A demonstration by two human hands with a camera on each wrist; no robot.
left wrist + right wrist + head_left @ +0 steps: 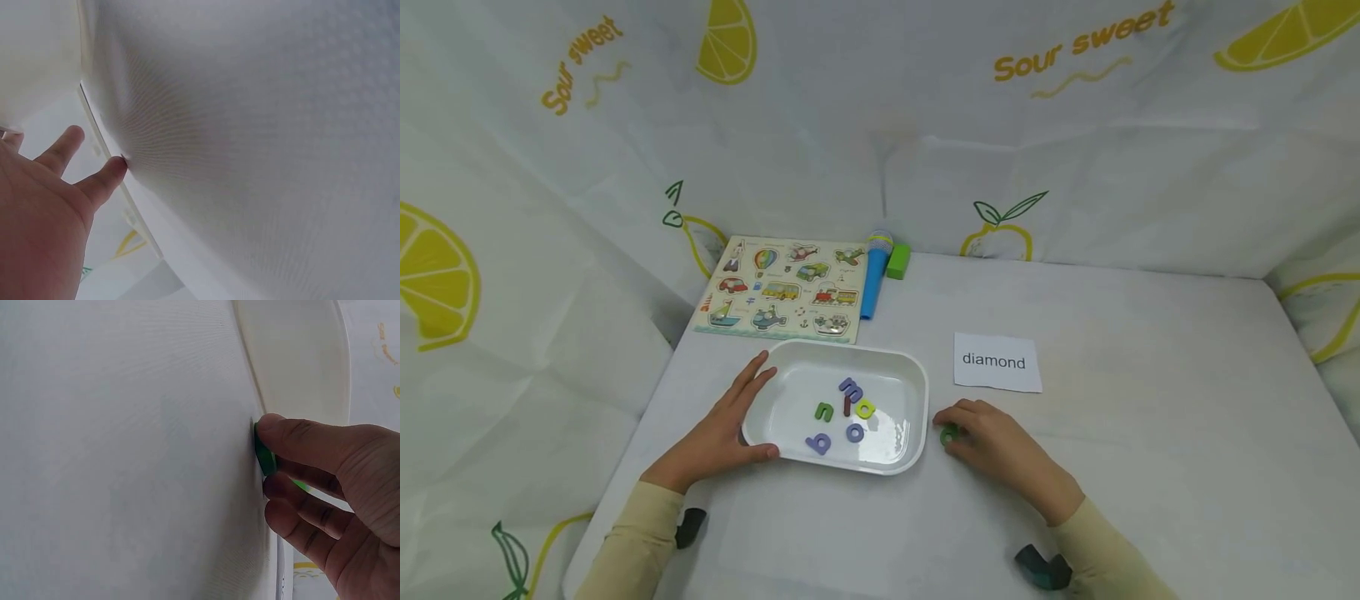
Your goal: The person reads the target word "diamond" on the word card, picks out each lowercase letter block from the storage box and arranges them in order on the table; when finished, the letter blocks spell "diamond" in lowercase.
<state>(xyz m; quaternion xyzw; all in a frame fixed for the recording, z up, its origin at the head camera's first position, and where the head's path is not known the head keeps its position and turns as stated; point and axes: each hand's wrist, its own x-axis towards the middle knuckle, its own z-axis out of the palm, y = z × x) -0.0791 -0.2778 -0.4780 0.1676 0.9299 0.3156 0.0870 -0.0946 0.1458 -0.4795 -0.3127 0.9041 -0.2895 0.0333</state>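
Note:
A white tray [842,350] holds several plastic letters: a purple m [851,389], a green n [824,412], a thin dark red letter [847,406], a yellow letter [865,409], a purple o [854,432] and a purple letter with a stem [818,444]. My left hand [722,433] rests against the tray's left end, fingers spread and nearly straight, thumb at the front rim. Just right of the tray, my right hand [1000,454] pinches a green letter [950,433] down at the tabletop. Fingers partly cover that letter, also seen green [265,453] in the right wrist view.
Behind the right hand lies a white card [997,375] printed "diamond". A vehicle picture board [790,304], a blue toy microphone [873,279] and a green block [898,262] lie at the back. White lemon-print cloth [880,125] hangs behind the white table [1150,400].

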